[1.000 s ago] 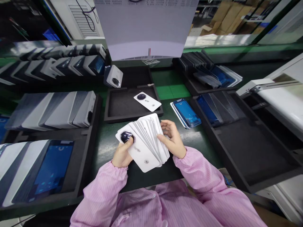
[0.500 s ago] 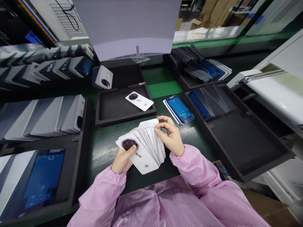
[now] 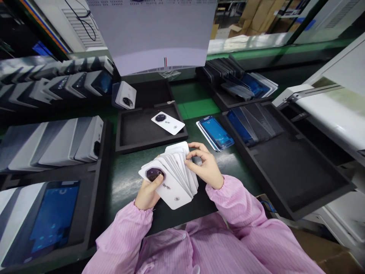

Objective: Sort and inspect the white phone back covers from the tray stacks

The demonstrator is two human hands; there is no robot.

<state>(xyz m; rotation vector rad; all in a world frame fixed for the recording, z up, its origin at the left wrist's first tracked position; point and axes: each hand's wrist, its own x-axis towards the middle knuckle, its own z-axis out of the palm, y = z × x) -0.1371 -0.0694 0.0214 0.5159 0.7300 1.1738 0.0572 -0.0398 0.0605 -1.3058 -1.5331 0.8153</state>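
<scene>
Two-handed, holds a fanned stack of white phone panels [image 3: 172, 182] above the desk [image 3: 124, 192]; grips it with the left hand [image 3: 147, 193], pinches the right edge with the right hand [image 3: 207, 166], now curled closer than a second ago, apparently parting panels.

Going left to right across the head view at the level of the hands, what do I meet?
Left tray → left hand → fanned white panels → right hand → right tray.
</scene>
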